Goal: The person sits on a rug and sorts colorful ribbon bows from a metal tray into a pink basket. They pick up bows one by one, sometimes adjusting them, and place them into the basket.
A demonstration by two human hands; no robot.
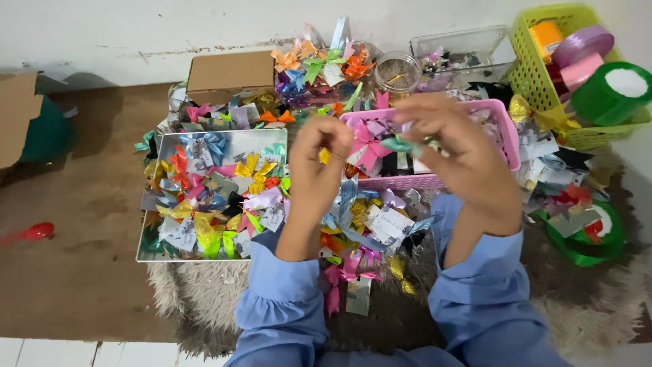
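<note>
Both hands are raised above a grey shaggy rug [204, 299] that carries most of the clutter. The left hand [319, 163], in a light blue cuffed sleeve, has its fingers curled together into a loose fist with thumb and forefinger meeting at the top; it seems to pinch something very small, though the blur makes it hard to tell what. The right hand [462, 153] pinches a small teal ribbon bow [401, 144] between thumb and fingertips, its other fingers bent above it. The bow hangs over the near left part of a pink perforated plastic basket [506, 129], which holds more bows, among them a bright pink ribbon bow [367, 146].

At the rug's left edge lies a shallow rectangular silver tray [224, 139] packed with mixed coloured ribbon bows and small paper tags. Behind it, toward the wall, sits a closed brown cardboard box [231, 75], then a heap of bows, a round clear plastic jar [397, 71] and a clear plastic rectangular tub [468, 47]. At the far right corner stands a lime-green perforated plastic basket [530, 75] with rolls of ribbon, a large green ribbon roll [614, 92] leaning at its front. A red plastic spoon [30, 232] lies well apart on the brown floor to the left.
</note>
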